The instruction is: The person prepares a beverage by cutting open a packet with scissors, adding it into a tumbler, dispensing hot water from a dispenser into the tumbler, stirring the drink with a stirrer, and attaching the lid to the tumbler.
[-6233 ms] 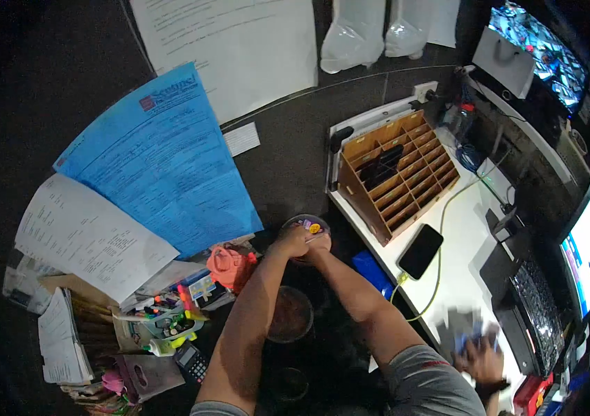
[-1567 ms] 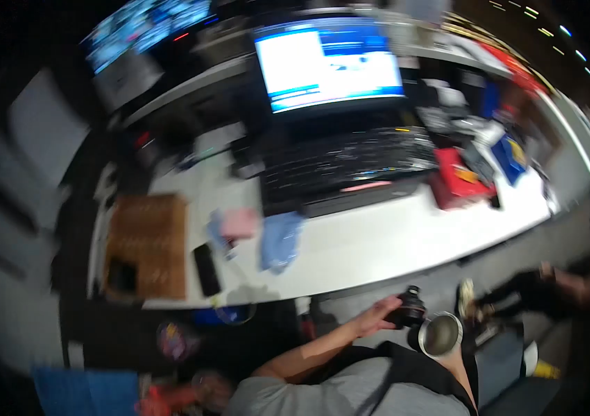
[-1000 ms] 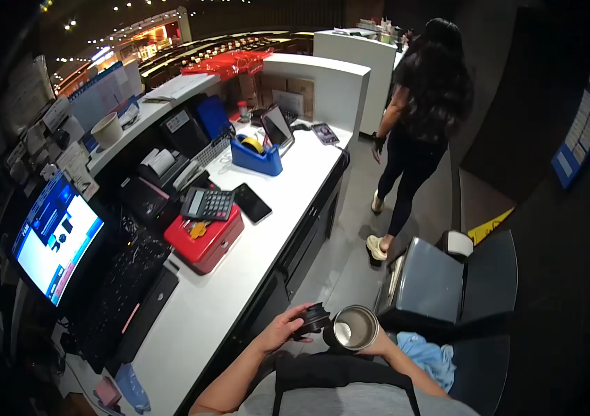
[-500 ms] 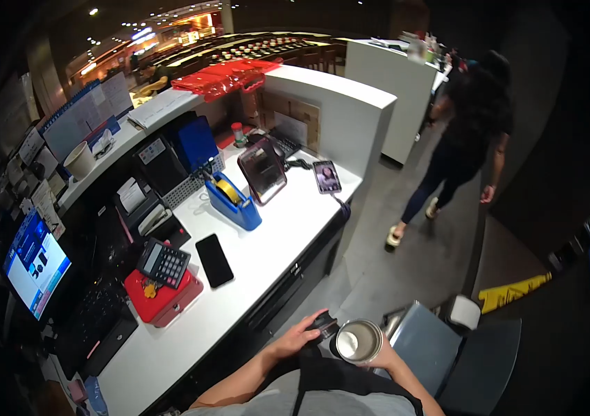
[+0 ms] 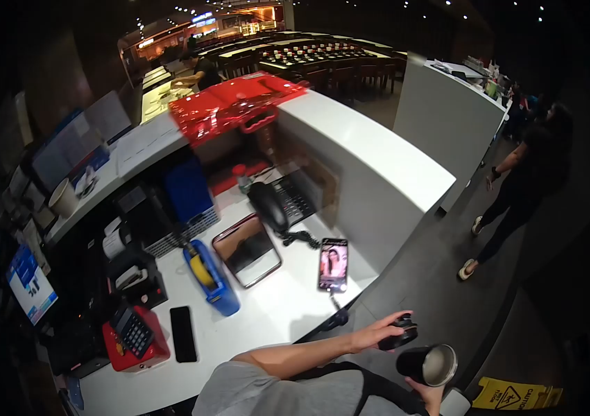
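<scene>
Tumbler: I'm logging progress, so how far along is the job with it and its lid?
Looks done: the black lid is off, leaving the mouth of the tumbler open. In hand: the left hand holds the lid, the right hand the tumbler, close but apart. Left, probably: refitting the lid and setting the tumbler down. Whether it holds anything, I can't tell.

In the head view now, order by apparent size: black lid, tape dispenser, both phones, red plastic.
Largest to smallest:
Red plastic
Tape dispenser
Lit phone and dark phone, too alike to rank
Black lid
</scene>
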Tool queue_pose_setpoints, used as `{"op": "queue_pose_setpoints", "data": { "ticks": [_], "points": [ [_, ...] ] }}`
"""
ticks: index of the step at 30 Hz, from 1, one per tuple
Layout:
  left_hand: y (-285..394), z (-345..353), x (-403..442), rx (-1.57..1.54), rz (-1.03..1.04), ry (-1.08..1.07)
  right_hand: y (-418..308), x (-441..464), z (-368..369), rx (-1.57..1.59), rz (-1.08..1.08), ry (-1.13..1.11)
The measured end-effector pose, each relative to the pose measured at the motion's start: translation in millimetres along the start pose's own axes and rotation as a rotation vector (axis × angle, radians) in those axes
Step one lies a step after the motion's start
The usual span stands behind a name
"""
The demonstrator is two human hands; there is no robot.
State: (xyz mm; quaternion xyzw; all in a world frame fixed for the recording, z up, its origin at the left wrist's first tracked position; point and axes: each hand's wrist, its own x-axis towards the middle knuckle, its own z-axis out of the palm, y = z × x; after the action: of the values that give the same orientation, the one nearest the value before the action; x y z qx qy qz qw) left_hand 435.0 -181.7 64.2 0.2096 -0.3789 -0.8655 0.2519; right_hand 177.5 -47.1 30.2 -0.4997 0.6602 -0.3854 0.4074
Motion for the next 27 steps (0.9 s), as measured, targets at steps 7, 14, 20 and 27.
{"op": "queue_pose_setpoints", "data": {
  "ticks": [7, 14, 20, 27],
  "points": [
    [9, -5, 201, -0.174, -0.107, -0.088, 11, 125, -126, -0.044, -0.114, 0.252],
    [58, 9, 370, -0.265, -0.004, 0.085, -11, 309, -252, -0.074, -0.255, 0.121],
    [108, -41, 493, -0.428, 0.183, 0.370, -5, 479, -316, -0.123, -0.380, -0.002],
    [175, -119, 705, -0.462, 0.132, 0.397, 22, 645, -398, -0.077, -0.227, 0.047]
  ]
}}
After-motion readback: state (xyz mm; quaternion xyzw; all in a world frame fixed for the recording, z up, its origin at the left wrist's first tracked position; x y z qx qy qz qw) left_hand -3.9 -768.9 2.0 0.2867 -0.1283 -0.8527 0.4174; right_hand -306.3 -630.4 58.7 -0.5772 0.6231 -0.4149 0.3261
